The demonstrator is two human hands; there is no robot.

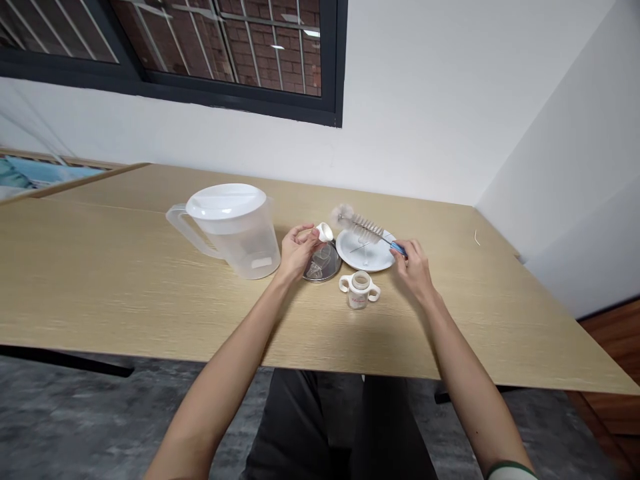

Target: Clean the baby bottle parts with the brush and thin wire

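Note:
My left hand (299, 248) pinches a small white ring-shaped cap (325, 232), its opening turned toward the right. Below it lies a round dark metal tray (330, 272) with clear pieces on it. In my right hand (413, 268) is a bottle brush (365, 227), gripped by its blue handle, the bristles pointing left. The brush head hangs over a white plate (345, 257) that bears a clear piece and a thin rod. Nearer to me, between my hands, a small baby bottle (358, 297) with two white handles stands upright, its mouth uncovered.
A translucent pitcher (245, 243) with a white lid stands left of my left hand, its handle facing left. On the table (150, 287), far to the right, lies a small bent white strip (477, 238). A wall and a barred window (225, 47) rise behind.

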